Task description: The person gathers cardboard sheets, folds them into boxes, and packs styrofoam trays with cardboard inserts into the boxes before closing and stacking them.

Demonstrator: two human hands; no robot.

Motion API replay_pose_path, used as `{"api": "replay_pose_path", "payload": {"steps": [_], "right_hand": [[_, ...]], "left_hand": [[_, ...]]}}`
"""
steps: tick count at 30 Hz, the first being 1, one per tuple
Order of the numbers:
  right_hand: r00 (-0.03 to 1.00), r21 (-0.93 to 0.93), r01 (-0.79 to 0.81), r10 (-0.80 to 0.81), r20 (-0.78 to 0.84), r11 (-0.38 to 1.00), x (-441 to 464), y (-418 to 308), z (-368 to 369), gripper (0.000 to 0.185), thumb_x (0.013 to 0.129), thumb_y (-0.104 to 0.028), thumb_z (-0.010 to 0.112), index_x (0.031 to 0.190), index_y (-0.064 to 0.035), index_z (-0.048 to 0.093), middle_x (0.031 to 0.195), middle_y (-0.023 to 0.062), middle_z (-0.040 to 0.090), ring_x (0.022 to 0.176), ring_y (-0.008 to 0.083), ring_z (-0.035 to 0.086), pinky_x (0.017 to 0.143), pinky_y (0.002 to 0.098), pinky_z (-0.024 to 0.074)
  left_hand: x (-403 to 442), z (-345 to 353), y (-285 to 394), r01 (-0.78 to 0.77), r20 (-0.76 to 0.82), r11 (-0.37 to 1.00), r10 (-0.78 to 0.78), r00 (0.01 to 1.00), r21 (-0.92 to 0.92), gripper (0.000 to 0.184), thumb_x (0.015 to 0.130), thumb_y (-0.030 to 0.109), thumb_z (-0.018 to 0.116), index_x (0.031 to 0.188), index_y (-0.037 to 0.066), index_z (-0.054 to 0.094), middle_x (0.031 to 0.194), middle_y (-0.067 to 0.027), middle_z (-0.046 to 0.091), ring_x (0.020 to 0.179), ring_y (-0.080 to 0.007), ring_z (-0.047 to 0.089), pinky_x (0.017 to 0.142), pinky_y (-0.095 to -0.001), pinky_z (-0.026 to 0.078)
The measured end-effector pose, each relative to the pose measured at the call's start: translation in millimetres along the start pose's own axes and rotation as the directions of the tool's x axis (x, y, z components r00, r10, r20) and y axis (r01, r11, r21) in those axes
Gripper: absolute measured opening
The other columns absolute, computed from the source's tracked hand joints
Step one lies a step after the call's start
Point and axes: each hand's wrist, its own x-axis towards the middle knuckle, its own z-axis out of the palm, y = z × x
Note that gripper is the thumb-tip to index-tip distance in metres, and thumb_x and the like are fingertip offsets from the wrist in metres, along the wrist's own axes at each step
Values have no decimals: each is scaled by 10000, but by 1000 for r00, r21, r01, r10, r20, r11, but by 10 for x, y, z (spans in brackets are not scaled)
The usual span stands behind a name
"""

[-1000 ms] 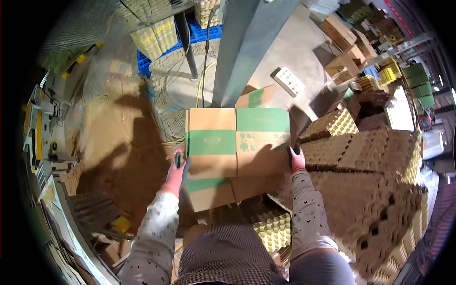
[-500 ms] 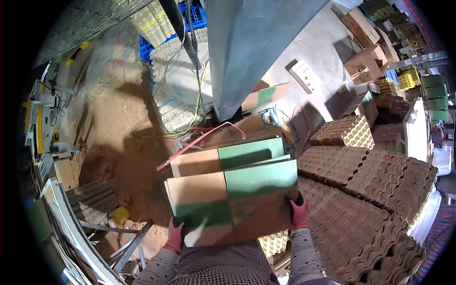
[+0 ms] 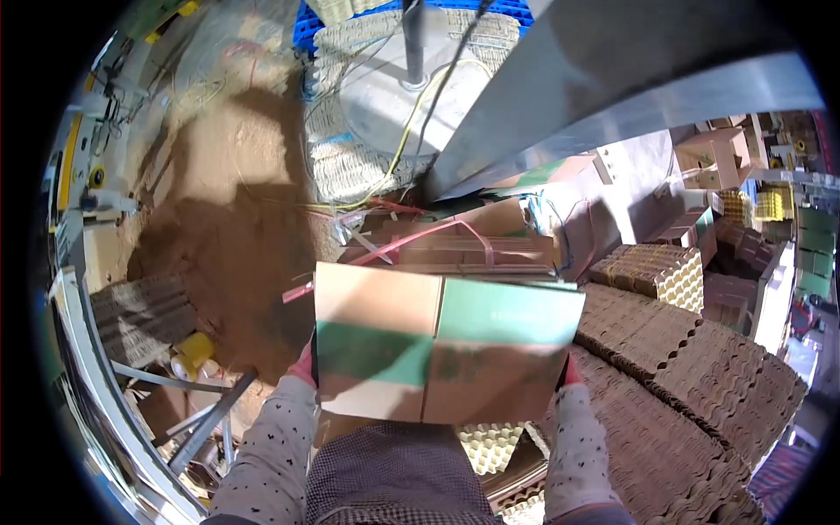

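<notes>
A brown and green cardboard box [image 3: 446, 350] is in front of my body, its printed side facing up towards me. My left hand [image 3: 305, 364], in a pink and dark glove, grips its left edge. On the opposite edge my right hand [image 3: 570, 371] holds it in the same way. Most fingers of both hands are hidden behind the cardboard. Just beyond it lies a pile of flat cardboard [image 3: 516, 251] with a loose pink strap [image 3: 411, 242] across it.
Long stacks of brown egg trays [image 3: 674, 411] stand to my right. A grey metal beam [image 3: 604, 96] slants across the upper right. At the left front are a metal frame [image 3: 206, 429] and yellow tape rolls [image 3: 194, 352]. Yellow egg trays [image 3: 492, 448] show near my apron.
The box's front and back panels, apart before, are now nearly together. Both hands have moved up and outward with the box, and the fingers have slipped behind its edges. The view has shifted.
</notes>
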Motion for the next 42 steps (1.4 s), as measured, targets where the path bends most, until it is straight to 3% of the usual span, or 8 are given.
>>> {"api": "replay_pose_path", "payload": {"steps": [6,11,18,22,26,33,40,42], "right_hand": [[994,-137,110,-111,0,984,-660,-359,88,391,926,-306,484,1192,-22,522,1135,106,533,1031,217,491,890,305,403],[934,-212,308,-253,251,927,-1321,-1145,738,407,912,-297,503,1213,-23,500,1164,120,513,1061,232,473,911,315,389],[449,-71,644,-301,841,762,-3074,-2085,2854,440,893,-284,529,1243,-24,469,1203,138,484,1104,254,447,940,329,370],[31,115,729,-200,979,675,-4646,-2128,3980,464,883,-276,544,1261,-25,452,1226,149,468,1128,266,432,956,337,359],[-227,221,755,-70,971,618,-6136,-1783,4778,490,872,-269,559,1278,-25,434,1248,159,452,1152,278,418,973,345,348],[-484,357,765,113,867,537,-8049,-997,5418,541,853,-256,585,1308,-26,404,1288,178,423,1195,299,392,1002,358,329],[-621,482,746,220,752,459,-9258,-207,6304,598,834,-243,611,1338,-27,373,1328,196,395,1237,320,366,1030,372,310],[-568,434,802,296,768,411,-9009,110,6421,615,829,-239,618,1347,-28,364,1339,201,387,1250,327,359,1039,376,305]], "left_hand": [[-868,-212,-104,-66,-11,997,67,998,46,398,913,441,457,1010,80,592,1104,-90,558,1062,-228,510,968,-365,368],[-1985,-625,235,-184,-30,980,187,982,70,379,915,420,458,984,72,590,1089,-90,557,1078,-233,502,970,-363,363],[-4553,-1503,37,-435,-223,900,426,877,10,355,919,391,458,947,61,587,1067,-91,555,1100,-239,490,972,-360,357],[-5614,-1746,-732,-621,-415,779,539,733,-85,344,921,374,459,927,55,586,1055,-92,554,1112,-243,484,973,-358,354],[-6058,-2146,-1194,-765,-577,625,571,583,-154,334,923,358,459,906,49,584,1043,-93,553,1125,-246,477,974,-356,350],[-7412,-3667,-1103,-819,-750,538,622,224,202,320,926,329,460,869,38,582,1021,-94,551,1147,-252,466,976,-353,344],[-7948,-4994,-901,-271,-654,629,756,-3,728,312,930,299,460,833,27,579,1000,-95,549,1169,-259,454,978,-349,338],[-7556,-5093,-967,-501,-644,491,742,-188,712,311,931,291,460,822,24,578,994,-95,549,1175,-261,451,979,-349,336]]}}
